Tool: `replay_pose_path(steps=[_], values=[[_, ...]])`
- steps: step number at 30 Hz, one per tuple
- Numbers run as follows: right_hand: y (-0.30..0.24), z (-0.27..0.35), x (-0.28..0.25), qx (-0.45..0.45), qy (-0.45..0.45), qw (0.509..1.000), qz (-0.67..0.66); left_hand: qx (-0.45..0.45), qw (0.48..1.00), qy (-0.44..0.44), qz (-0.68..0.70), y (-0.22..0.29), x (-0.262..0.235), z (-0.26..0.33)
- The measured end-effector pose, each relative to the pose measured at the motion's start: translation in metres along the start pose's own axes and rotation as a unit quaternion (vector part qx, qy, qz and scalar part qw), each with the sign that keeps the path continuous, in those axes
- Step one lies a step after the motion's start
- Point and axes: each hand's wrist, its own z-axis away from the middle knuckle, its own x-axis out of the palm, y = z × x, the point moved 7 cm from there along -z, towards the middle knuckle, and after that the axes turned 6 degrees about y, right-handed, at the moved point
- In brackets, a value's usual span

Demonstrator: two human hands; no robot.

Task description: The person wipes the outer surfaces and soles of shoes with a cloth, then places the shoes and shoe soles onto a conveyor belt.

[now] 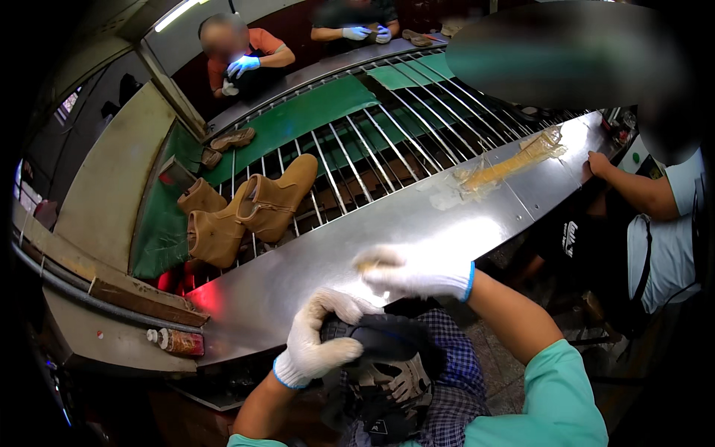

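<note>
In a white knit glove, my left hand (324, 337) is closed around a black shoe (383, 337), held above my lap at the bench's near edge. The shoe's dark sole edge shows beside my thumb. To the right and a little farther away, my gloved right hand (413, 274) is over the metal bench top (335, 257), apart from the shoe. Motion smears its fingers. A tan patch shows at their tips, but I cannot make out whether it is a held thing or a stain on the glove.
Several tan ankle boots (279, 197) stand on metal bars (365, 153) beyond the bench. A spray can (179, 341) lies at the left. Brown tape (514, 160) covers part of the bench. Gloved co-workers (253, 59) work across the bars; another person (655, 216) sits at the right.
</note>
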Motion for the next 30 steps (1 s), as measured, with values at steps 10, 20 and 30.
replay_pose_path(steps=[10,20,30], values=[[-0.075,0.043,0.014,-0.164,0.075,0.979,0.097,-0.026,0.968,0.251,0.009,-0.019,-0.028,0.020],[-0.118,0.157,0.012,-0.400,0.383,0.833,-0.012,-0.294,0.916,0.085,0.260,-0.133,-0.018,0.124],[0.189,0.093,0.119,0.075,0.166,0.879,-0.440,-0.213,0.872,-0.163,-0.409,-0.043,-0.053,0.024]])
